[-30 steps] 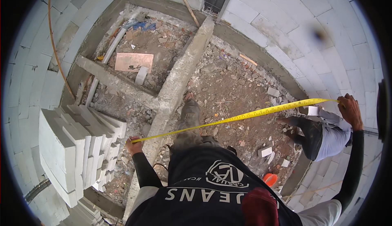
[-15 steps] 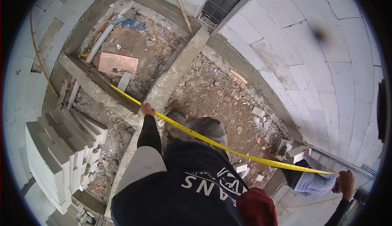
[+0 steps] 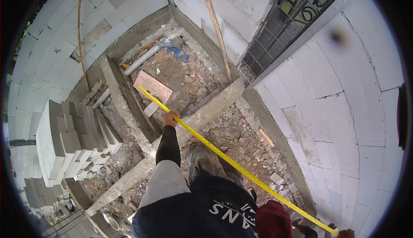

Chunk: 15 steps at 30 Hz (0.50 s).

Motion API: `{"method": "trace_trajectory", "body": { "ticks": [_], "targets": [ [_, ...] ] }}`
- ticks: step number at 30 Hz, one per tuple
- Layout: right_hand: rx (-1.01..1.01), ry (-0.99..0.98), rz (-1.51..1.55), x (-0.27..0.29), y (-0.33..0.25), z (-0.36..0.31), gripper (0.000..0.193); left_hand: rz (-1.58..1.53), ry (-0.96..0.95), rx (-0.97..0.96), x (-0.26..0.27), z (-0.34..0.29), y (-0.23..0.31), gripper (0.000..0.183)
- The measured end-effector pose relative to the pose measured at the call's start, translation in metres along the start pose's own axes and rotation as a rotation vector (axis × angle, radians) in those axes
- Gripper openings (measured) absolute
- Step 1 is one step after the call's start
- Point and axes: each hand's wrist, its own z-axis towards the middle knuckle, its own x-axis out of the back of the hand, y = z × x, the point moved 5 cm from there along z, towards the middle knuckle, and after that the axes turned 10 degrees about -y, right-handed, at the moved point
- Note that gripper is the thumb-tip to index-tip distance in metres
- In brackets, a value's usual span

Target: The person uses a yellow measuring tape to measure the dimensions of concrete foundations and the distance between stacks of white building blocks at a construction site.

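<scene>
A yellow tape measure blade [image 3: 241, 169] is stretched taut in a diagonal from upper left to lower right across my body. My left hand [image 3: 171, 119] is closed round it above a concrete beam [image 3: 215, 102], with a free length sticking out past my fingers. That free end reaches over a pinkish board [image 3: 153, 86] on the rubble. At the lower right edge my right hand [image 3: 345, 233] is closed at the other end of the blade. The frame cuts off most of that hand, and a tape case does not show.
Stacked pale blocks [image 3: 71, 141] stand at the left. Pale block walls [image 3: 322, 78] rise around the rubble floor [image 3: 249, 147]. A rebar cage [image 3: 286, 27] fills a wall gap, with a wooden pole [image 3: 215, 27] leaning beside it. Part of another person [image 3: 303, 229] shows at lower right.
The view has swung, shifting the scene rightward in the upper part. The blade now slopes more steeply, and my right hand sits lower, near the frame's edge. The other person is mostly out of sight.
</scene>
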Motion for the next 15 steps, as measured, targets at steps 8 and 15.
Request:
{"method": "trace_trajectory", "body": {
  "ticks": [8,15],
  "targets": [
    [0.472,-0.019,0.312,-0.008,-0.048,0.140,0.027,-0.032,-0.147,-0.087,-0.122,0.017,0.004,0.014],
    [0.576,-0.105,0.628,-0.048,-0.221,0.255,0.024,-0.130,-0.256,0.244,-0.230,0.000,-0.071,0.014]
  ]
}}
